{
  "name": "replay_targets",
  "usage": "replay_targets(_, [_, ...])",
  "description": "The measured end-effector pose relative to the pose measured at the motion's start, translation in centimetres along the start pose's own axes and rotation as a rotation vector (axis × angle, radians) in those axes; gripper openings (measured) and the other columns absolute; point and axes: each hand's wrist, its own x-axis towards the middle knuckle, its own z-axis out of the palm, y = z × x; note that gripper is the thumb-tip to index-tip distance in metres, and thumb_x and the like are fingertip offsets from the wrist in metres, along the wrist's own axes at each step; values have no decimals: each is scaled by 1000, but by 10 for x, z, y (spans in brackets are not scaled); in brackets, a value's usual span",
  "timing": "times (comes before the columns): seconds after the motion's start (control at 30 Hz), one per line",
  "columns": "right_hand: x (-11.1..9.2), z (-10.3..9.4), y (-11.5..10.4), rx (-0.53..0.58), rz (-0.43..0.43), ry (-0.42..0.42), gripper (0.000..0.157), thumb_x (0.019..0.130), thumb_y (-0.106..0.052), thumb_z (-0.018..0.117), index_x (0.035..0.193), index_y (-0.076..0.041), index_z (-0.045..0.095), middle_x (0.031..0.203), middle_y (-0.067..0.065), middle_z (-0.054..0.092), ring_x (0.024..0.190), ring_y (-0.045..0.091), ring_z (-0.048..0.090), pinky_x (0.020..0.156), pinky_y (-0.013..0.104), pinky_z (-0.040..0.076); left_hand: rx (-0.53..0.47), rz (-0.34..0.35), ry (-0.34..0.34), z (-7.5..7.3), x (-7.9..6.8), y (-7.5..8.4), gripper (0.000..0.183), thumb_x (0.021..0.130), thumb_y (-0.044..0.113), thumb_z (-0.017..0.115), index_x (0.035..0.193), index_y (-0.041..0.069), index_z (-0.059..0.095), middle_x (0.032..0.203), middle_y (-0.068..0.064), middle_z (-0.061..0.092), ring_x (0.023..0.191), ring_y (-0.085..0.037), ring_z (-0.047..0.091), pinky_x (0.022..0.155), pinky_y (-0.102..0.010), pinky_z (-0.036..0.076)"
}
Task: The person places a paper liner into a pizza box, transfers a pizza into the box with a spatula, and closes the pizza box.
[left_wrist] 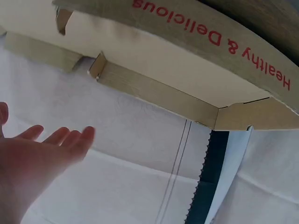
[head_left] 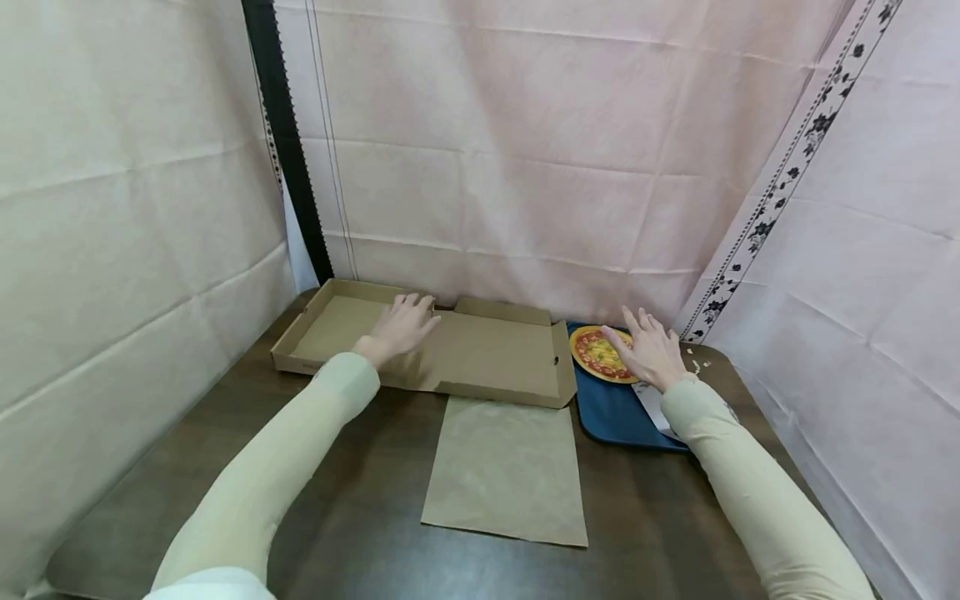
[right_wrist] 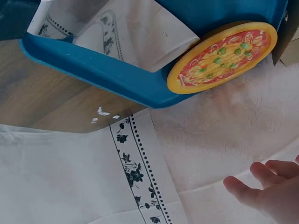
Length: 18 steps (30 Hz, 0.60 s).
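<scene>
An unfolded cardboard pizza box (head_left: 495,354) lies at the back of the table, its tray part (head_left: 341,321) on the left. Red lettering marks the box's side wall (left_wrist: 210,35) in the left wrist view. My left hand (head_left: 401,327) hovers over the box with fingers spread, holding nothing. To the right, a pizza (head_left: 597,354) with yellow crust and green bits rests on a blue tray (head_left: 611,417). Beside it lies a shiny, mirror-like flat piece (right_wrist: 140,35), partly hidden by my right arm in the head view. My right hand (head_left: 651,354), also holding nothing, is raised beside the pizza.
A flat brown paper sheet or bag (head_left: 510,475) lies in front of the box on the dark wooden table (head_left: 360,500). Small white scraps (right_wrist: 103,113) lie at the table's back right edge. Pale cloth (head_left: 525,167) hangs behind and at both sides.
</scene>
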Motion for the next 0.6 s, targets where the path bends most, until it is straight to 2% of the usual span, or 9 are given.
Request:
replay_targets(0.13, [0,1,3,2,-2,4,87,95,-70,21,154,-7,20,155,32,20,142,50,20,108,73,15,104,84,71,6,-1,7,49,103,33,41,142,4,41,138,-20,50,129,-38,43,105,-53,40])
replay_targets(0.27, [-1,0,6,-8,-1,4,87,95,-69,21,153,-4,21,155,33,21,141,51,21,108,72,17,192,225,136,12,-5,17,28,100,21,48,120,3,56,111,-15,62,103,-32,57,88,-45,49])
replay_targets(0.33, [-1,-1,7,-10,2,1,87,96,-69,20,153,-3,21,154,33,21,141,52,21,107,72,17,220,305,162,15,-7,22,18,98,17,51,108,5,58,99,-12,62,92,-29,58,81,-43,50])
replay_targets(0.43, [0,-1,7,-3,1,-3,88,96,-69,19,152,-2,22,154,34,21,140,53,21,108,72,17,250,407,170,22,-14,30,11,97,16,52,98,8,59,95,-8,59,90,-26,56,79,-41,48])
replay_targets(0.6, [1,1,6,11,-2,-13,88,95,-69,20,152,-1,22,154,35,20,140,53,21,108,72,18,394,614,158,40,-28,38,14,95,21,53,97,12,65,97,-7,55,94,-25,50,78,-39,46])
